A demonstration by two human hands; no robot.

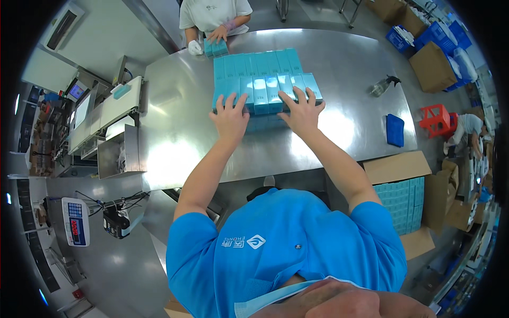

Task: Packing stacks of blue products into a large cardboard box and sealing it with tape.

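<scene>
Left hand [230,117] and right hand [302,112], fingers spread, press teal boxes [265,79]; blue pad [395,130] lies apart.

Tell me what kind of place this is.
Most likely a packing line in a factory or warehouse. Both hands, left hand and right hand, press on rows of identical teal boxes on a steel table; an open carton holds more, and a weighing scale stands nearby.

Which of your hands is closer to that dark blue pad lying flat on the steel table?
Right. The right hand rests on the near row of teal boxes, with bare table between it and the dark blue pad. The left hand is farther over, on the row's other end.
</scene>
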